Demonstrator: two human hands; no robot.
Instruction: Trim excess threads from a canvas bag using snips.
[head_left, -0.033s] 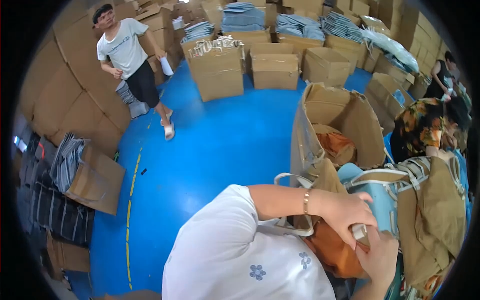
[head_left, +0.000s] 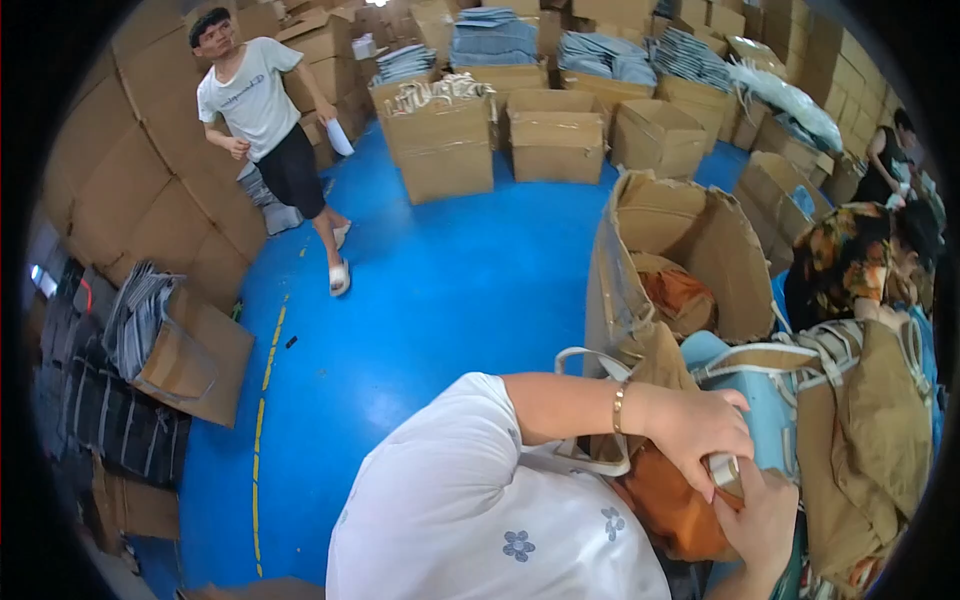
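Observation:
My left hand [head_left: 698,432] and my right hand [head_left: 762,518] meet at the lower right, with bent fingers closed from both sides on a small white piece [head_left: 724,468] with tan beside it. My fingers cover much of it, so its exact kind is unclear. Below and left of my hands bulges an orange-brown cloth bag [head_left: 668,500]. A white strap [head_left: 603,466] loops out beside my left forearm. Just past my fingers lies a light blue panel [head_left: 757,408], and brown cloth bags with white trim [head_left: 868,440] are heaped to the right.
An open tall carton [head_left: 620,260] with orange cloth inside stands beyond my arms. A person in a white shirt [head_left: 250,100] is on the blue floor [head_left: 450,270] at far left. Another person in a flowered top [head_left: 845,260] bends over at right. Cartons of folded blue cloth [head_left: 495,45] line the back.
The view has shifted slightly. The person in the white shirt has moved a foot a little nearer. My hands keep the same hold on the white piece.

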